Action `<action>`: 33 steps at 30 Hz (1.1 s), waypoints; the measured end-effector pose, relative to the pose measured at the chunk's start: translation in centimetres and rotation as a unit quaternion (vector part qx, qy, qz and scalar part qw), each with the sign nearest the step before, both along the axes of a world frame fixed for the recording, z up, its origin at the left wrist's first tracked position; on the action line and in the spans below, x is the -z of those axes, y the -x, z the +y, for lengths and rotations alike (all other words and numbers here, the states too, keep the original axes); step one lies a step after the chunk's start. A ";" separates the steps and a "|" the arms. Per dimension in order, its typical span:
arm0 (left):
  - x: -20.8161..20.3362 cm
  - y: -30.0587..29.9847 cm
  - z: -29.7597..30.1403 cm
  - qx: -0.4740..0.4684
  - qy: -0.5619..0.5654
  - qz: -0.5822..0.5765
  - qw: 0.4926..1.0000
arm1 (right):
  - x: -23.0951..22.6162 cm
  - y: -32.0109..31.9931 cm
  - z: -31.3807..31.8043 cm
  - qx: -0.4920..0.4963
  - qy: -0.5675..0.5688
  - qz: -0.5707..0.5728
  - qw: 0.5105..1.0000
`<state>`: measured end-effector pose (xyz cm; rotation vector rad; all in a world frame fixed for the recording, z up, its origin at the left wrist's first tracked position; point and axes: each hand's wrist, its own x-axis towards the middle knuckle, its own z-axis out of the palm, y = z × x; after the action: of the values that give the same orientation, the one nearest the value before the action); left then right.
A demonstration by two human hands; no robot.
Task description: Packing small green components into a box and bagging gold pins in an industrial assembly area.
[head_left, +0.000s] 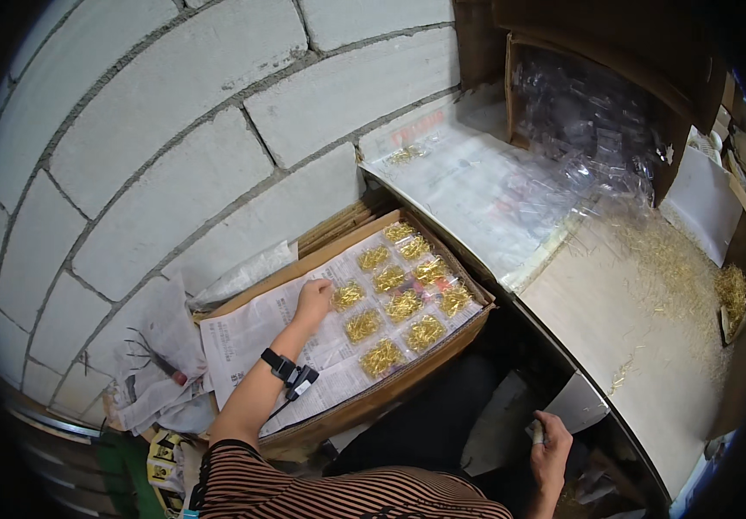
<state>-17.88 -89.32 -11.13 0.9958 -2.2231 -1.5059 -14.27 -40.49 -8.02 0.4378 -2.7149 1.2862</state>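
"Where was the clear box of gold-coloured pieces (pixel 347 296)?"

"On the newspaper (pixel 248 339) over the carton (pixel 375 405), right at the left hand (pixel 311 304). Those fingers were bent at its edge — I couldn't tell whether they gripped it."

"And the right hand (pixel 553 451)?"

"Curled beside a pale bit (pixel 535 427), held or worn; the view was too poor to say."

"How would the box have handled?"

"Light, stiff, probably slick and easily cracked — best held level by opposite walls, since loose pieces could spill."

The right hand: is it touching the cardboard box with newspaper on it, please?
Apart. The head view shows the right hand below and to the right of the cardboard box, with a plain gap between them.
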 end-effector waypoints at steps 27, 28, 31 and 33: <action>-3.1 30.5 33.0 0.248 0.455 0.018 0.855 | -1.6 -2.4 9.7 0.137 -0.032 0.041 0.989; -3.0 31.0 33.0 0.253 0.452 0.004 0.855 | -2.1 -2.3 10.0 0.125 -0.048 0.055 0.990; -3.5 31.5 32.9 0.270 0.434 0.027 0.859 | -4.0 -0.9 12.3 0.118 -0.091 0.108 0.983; -4.5 31.5 31.9 0.273 0.418 0.059 0.864 | -5.7 1.0 14.9 0.127 -0.131 0.120 0.976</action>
<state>-49.36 -57.43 -6.65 -0.0034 -2.7553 -0.5312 -15.22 -25.57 -2.33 0.2372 -2.6325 0.7635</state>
